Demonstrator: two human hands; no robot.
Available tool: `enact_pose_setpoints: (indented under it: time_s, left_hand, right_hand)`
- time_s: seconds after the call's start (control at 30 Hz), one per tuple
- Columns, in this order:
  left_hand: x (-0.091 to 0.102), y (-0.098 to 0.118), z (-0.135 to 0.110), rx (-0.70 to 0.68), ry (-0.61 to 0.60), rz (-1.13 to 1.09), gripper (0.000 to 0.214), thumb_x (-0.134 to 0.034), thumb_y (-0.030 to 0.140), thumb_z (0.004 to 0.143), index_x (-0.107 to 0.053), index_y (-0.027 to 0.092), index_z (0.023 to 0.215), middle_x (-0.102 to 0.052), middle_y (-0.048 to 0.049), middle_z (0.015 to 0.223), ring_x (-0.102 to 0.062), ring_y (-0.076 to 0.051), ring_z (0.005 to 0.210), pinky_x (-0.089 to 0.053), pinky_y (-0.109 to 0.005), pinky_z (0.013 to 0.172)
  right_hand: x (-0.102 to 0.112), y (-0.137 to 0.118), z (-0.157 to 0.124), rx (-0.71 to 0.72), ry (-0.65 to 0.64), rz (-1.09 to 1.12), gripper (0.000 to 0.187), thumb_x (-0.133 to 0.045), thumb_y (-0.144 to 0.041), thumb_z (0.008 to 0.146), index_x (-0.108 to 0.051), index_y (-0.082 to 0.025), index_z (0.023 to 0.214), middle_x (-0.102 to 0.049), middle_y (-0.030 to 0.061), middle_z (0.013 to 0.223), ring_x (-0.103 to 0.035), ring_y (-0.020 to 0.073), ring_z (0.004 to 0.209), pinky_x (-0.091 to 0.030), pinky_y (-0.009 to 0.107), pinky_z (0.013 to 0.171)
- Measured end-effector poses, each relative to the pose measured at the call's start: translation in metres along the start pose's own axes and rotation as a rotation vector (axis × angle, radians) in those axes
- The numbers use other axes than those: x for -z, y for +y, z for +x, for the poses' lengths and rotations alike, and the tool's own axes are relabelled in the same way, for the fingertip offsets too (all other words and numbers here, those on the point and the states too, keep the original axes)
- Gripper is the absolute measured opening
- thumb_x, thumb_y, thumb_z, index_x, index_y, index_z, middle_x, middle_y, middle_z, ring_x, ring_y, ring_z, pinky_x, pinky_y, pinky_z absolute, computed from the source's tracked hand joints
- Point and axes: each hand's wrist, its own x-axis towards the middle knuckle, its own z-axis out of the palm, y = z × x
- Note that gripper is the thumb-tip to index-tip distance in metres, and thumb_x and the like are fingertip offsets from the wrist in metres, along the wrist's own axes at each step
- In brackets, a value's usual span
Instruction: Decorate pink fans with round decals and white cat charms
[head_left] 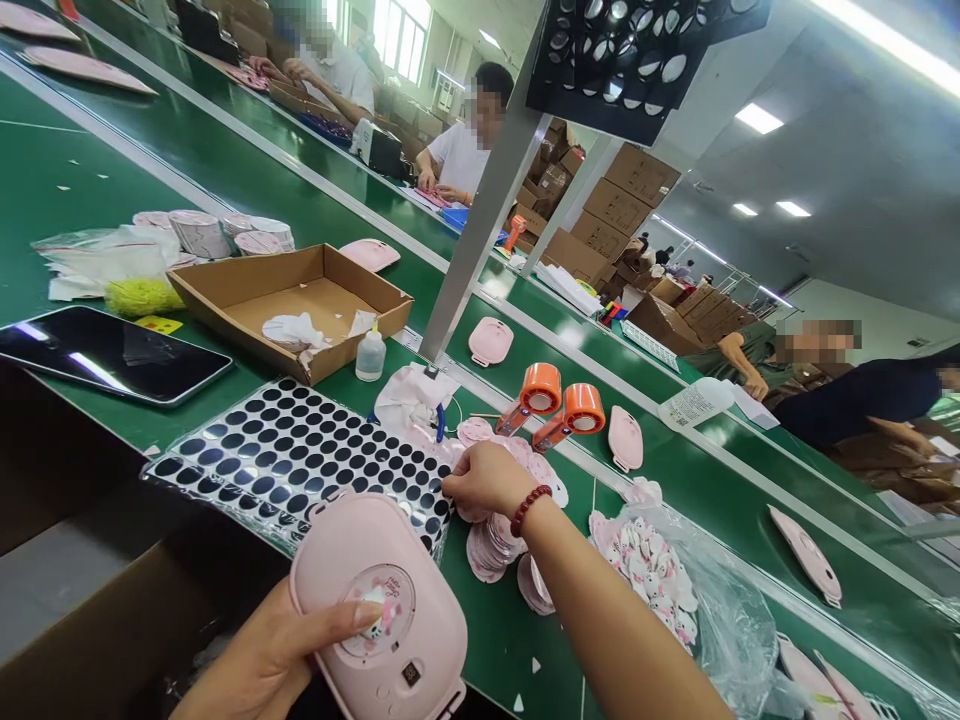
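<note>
Hands are working apart: the left hand is gripping a pink plastic case over the belt's edge, thumb pressing evenly on its round cartoon label, while the half-open right hand is resting its fingertips on a sheet of black dots, beside a pile of pink discs

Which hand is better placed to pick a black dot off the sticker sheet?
Right, probably. The right hand shows nothing held, and its fingertips are at the edge of the black dot sticker sheet. The left hand is occupied, gripping the pink plastic case away from the sheet.
</note>
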Motion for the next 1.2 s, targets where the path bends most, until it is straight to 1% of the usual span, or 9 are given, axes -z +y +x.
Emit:
enact_pose_setpoints:
  time_s: [0.3,0.4,0.57,0.7,0.83,0.93,1.03,1.13,1.2]
  left_hand:
    - [0.001,-0.004,0.005,-0.004,0.019,-0.019,0.121,-0.107,0.053,0.055,-0.057,0.029,0.163,-0.084,-0.0032,0.124,-0.077,-0.036,0.122,-0.067,-0.035,0.096]
    - [0.001,-0.005,0.005,-0.011,0.020,-0.022,0.128,-0.107,0.053,0.056,-0.050,0.027,0.168,-0.085,-0.0041,0.120,-0.078,-0.035,0.119,-0.066,-0.033,0.096]
    - [0.001,-0.004,0.003,-0.003,0.031,-0.019,0.144,-0.107,0.054,0.054,-0.033,0.027,0.176,-0.083,-0.0063,0.128,-0.078,-0.038,0.121,-0.066,-0.039,0.100]
    - [0.000,-0.003,0.003,-0.005,0.031,-0.019,0.140,-0.107,0.055,0.054,-0.040,0.027,0.173,-0.083,-0.0059,0.126,-0.077,-0.037,0.121,-0.067,-0.036,0.101]
    - [-0.001,-0.003,0.004,-0.013,0.023,-0.028,0.144,-0.107,0.052,0.054,-0.034,0.024,0.175,-0.084,-0.0058,0.120,-0.078,-0.036,0.117,-0.068,-0.034,0.096]
    - [0.002,-0.005,0.007,-0.006,0.039,-0.010,0.136,-0.107,0.054,0.052,-0.046,0.026,0.170,-0.084,-0.0060,0.120,-0.078,-0.036,0.118,-0.068,-0.034,0.096]
    - [0.007,-0.008,0.012,0.000,0.049,0.000,0.126,-0.107,0.055,0.050,-0.058,0.027,0.163,-0.083,-0.0070,0.123,-0.076,-0.039,0.124,-0.068,-0.036,0.098]
    - [0.008,-0.007,0.014,0.012,0.056,-0.009,0.126,-0.109,0.053,0.050,-0.059,0.027,0.162,-0.083,-0.0074,0.124,-0.074,-0.040,0.128,-0.069,-0.037,0.099]
    - [0.004,-0.004,0.012,0.017,0.070,-0.018,0.131,-0.109,0.053,0.051,-0.053,0.028,0.167,-0.083,-0.0071,0.127,-0.074,-0.040,0.130,-0.069,-0.037,0.099]
  right_hand:
    - [0.005,0.008,0.008,-0.041,-0.068,0.149,0.033,-0.073,-0.018,0.103,-0.059,-0.015,0.074,-0.062,-0.0021,0.070,-0.061,0.0122,0.068,-0.051,0.025,0.069]
    - [0.005,0.010,0.010,-0.044,-0.086,0.180,0.032,-0.072,-0.018,0.104,-0.059,-0.015,0.074,-0.062,-0.0026,0.070,-0.061,0.0115,0.065,-0.051,0.023,0.066]
    - [0.007,0.008,0.009,-0.043,-0.077,0.172,0.039,-0.075,-0.016,0.101,-0.056,-0.015,0.067,-0.058,-0.0035,0.064,-0.058,0.0116,0.063,-0.049,0.024,0.065]
    - [0.008,0.007,0.006,-0.069,-0.096,0.222,0.040,-0.074,-0.015,0.101,-0.055,-0.015,0.065,-0.058,-0.0038,0.062,-0.059,0.0114,0.062,-0.050,0.024,0.064]
    - [0.004,0.011,0.005,-0.127,-0.174,0.361,0.034,-0.066,-0.011,0.105,-0.059,-0.014,0.072,-0.067,-0.0008,0.069,-0.068,0.0119,0.065,-0.058,0.025,0.068]
    - [0.003,0.015,0.005,-0.141,-0.168,0.417,0.033,-0.064,-0.010,0.105,-0.061,-0.014,0.073,-0.069,-0.0001,0.070,-0.071,0.0127,0.065,-0.061,0.026,0.068]
    - [0.007,0.022,-0.001,-0.084,-0.034,0.394,0.032,-0.066,-0.007,0.098,-0.062,-0.014,0.067,-0.069,0.0013,0.067,-0.070,0.0148,0.064,-0.059,0.027,0.065]
    - [0.007,0.032,-0.021,0.090,0.275,0.351,0.026,-0.068,-0.004,0.091,-0.064,-0.015,0.068,-0.070,0.0031,0.069,-0.069,0.0159,0.069,-0.055,0.027,0.068]
    - [-0.003,0.040,-0.042,0.283,0.498,0.343,0.017,-0.068,-0.009,0.092,-0.068,-0.016,0.076,-0.075,0.0046,0.080,-0.071,0.0162,0.077,-0.056,0.027,0.073]
